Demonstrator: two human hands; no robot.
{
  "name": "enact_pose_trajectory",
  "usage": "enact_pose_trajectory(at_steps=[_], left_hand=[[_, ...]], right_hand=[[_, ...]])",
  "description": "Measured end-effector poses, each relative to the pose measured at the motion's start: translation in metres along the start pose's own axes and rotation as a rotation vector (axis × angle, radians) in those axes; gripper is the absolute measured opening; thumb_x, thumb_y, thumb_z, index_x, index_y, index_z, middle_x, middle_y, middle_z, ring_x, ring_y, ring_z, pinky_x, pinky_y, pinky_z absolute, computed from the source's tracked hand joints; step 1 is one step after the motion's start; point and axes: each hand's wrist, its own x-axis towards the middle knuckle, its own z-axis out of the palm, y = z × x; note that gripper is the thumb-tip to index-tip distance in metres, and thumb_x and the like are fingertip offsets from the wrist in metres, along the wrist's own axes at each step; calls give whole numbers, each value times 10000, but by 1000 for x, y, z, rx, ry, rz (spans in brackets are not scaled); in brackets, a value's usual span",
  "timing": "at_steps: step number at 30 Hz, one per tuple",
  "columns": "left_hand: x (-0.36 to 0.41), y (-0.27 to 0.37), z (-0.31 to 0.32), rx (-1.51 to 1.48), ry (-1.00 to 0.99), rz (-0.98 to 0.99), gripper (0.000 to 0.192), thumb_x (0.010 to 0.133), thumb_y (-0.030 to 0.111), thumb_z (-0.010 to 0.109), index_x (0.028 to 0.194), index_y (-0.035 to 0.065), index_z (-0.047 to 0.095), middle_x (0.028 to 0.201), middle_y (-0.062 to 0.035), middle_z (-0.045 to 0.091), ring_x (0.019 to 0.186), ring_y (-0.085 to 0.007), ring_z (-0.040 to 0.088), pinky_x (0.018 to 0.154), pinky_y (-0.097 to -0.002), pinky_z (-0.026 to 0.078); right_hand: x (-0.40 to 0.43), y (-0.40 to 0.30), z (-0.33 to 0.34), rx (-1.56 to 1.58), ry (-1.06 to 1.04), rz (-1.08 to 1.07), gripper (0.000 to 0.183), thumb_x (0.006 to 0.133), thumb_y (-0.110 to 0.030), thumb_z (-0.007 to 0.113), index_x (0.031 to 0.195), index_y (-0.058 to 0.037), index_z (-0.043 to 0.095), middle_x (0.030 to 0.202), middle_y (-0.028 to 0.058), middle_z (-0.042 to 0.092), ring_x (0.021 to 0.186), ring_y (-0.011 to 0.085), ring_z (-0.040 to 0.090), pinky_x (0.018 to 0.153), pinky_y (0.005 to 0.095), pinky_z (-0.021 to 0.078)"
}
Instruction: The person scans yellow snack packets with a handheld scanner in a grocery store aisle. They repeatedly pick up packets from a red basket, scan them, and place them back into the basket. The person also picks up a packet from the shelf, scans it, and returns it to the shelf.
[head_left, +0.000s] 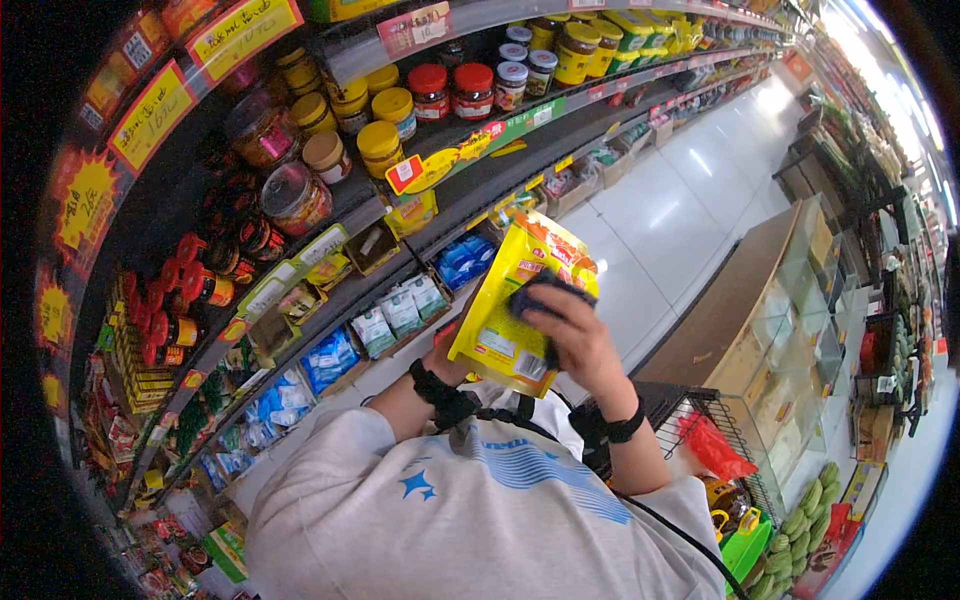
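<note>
A yellow printed food pouch (487, 315) is held up in front of my chest, tilted, its back with a barcode facing me. My left hand (445, 363) grips it from the left side and behind, with most of the fingers hidden by the pouch. My right hand (574, 341) presses a dark cloth (559, 296) against the pouch's printed face, fingers bent over the cloth. Black bands circle both wrists. Beyond the pouch, on the lower shelf, lie blue packets (465, 259) and white-and-green packets (401, 307).
Store shelves (480, 172) with jars and price tags curve along the left. On the right stand a display counter (720, 315) with clear bins and a wire cart (739, 457) holding a red bag (716, 446) and a bottle of brown liquid (724, 495). A tiled aisle (675, 202) runs ahead.
</note>
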Motion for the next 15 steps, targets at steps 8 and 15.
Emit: enact_pose_trajectory(at_steps=[8, 15], left_hand=[[10, -1, 3, -5, -3, 12, 702, 1135, 560, 450, 1703, 167, 323, 1648, -124, 483, 1455, -321, 545, 1211, -524, 462], [2, -2, 0, -18, 2, 9, 705, 1133, 566, 454, 1694, 157, 337, 1630, -126, 502, 1438, -316, 559, 1202, -515, 471]], right_hand=[[2, -6, -1, -158, 135, 131, 457, 845, 126, 666, 1257, -51, 754, 1471, 187, 647, 1323, 410, 658, 1090, 449, 564], [-5, -37, 22, 75, -143, -87, 435, 883, -40, 730, 1317, -60, 729, 1504, 167, 624, 1379, 380, 622, 1161, 460, 522]])
